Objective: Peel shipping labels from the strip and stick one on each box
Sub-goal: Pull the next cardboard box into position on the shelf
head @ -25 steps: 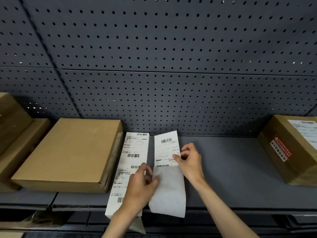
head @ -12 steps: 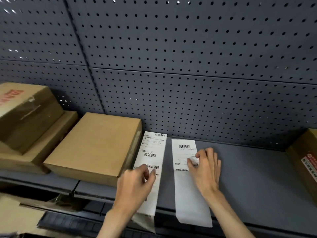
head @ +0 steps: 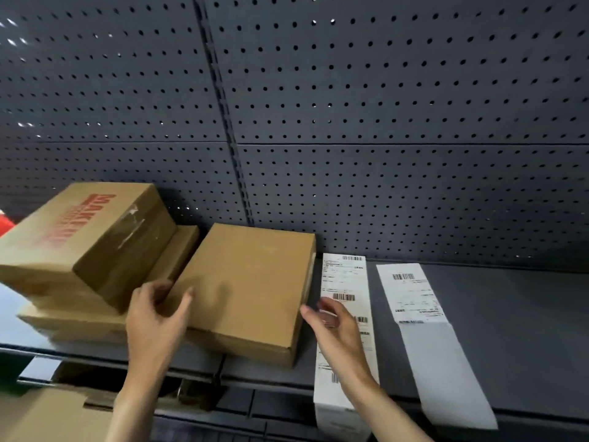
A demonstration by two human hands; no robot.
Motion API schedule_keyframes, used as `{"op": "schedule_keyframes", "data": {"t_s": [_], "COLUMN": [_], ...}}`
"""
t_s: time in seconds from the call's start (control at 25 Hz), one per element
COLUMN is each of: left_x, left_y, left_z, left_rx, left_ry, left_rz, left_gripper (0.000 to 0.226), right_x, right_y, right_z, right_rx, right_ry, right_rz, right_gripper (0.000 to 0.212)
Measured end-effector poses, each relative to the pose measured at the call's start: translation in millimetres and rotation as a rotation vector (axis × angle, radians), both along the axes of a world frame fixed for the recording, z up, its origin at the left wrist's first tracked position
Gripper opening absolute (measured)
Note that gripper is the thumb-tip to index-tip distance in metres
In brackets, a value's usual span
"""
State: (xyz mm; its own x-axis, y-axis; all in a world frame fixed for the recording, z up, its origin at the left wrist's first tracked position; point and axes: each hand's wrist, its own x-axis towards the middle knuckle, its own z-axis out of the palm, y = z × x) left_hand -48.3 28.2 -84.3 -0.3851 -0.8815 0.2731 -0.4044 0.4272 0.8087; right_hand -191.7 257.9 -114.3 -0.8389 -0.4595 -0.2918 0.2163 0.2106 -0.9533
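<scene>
Cardboard box [head: 245,288] sat between both spread, empty hands, left hand [head: 156,317] and right hand [head: 334,327], apparently about to pull it forward for labelling.

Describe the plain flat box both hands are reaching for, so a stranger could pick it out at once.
Start at the grey shelf under the pegboard wall. The plain flat box lies between the stack of boxes and the label strip. Unlike the red-lettered box, its top is bare.

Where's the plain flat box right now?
The plain flat box lies left of centre on the shelf, between the stacked boxes and the label strip.
</scene>
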Motion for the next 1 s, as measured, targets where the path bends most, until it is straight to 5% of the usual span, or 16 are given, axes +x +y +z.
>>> {"op": "schedule_keyframes", "data": {"t_s": [0.16,0.28,0.36,0.56,0.72,0.8,1.0], "left_x": [13.3,8.7,6.7,10.6,23.5,23.0,-10.3], "left_y": [-15.3,-17.8,-18.4,-17.8,5.3,20.8,68.1], "left_z": [-7.3,-6.8,-7.1,2.4,7.6,9.8,4.9], "left_rx": [0.085,0.0,0.052,0.336,0.541,0.636,0.742], "left_ry": [-0.107,-0.385,-0.407,-0.126,0.242,0.382,0.403], "left_rz": [-0.019,-0.051,-0.061,-0.063,-0.157,-0.205,-0.248], "left_gripper": [0.044,0.059,0.063,0.07,0.053,0.053,0.081], "right_x": [21.6,31.0,31.5,27.9,15.9,13.2,-13.9], "right_y": [-27.4,-36.3,-39.8,-37.5,-21.1,-8.2,45.4], "right_z": [-3.9,-5.3,-6.2,-3.0,11.2,22.5,43.5], "right_rx": [-0.119,-0.106,-0.131,-0.249,-0.331,-0.338,-0.353], "right_ry": [-0.152,-0.165,-0.171,-0.262,-0.302,-0.281,-0.214], "right_rz": [-0.063,-0.07,-0.086,-0.202,-0.169,-0.16,-0.215], "right_gripper": [0.022,0.038,0.048,0.085,0.048,0.048,0.051]}}
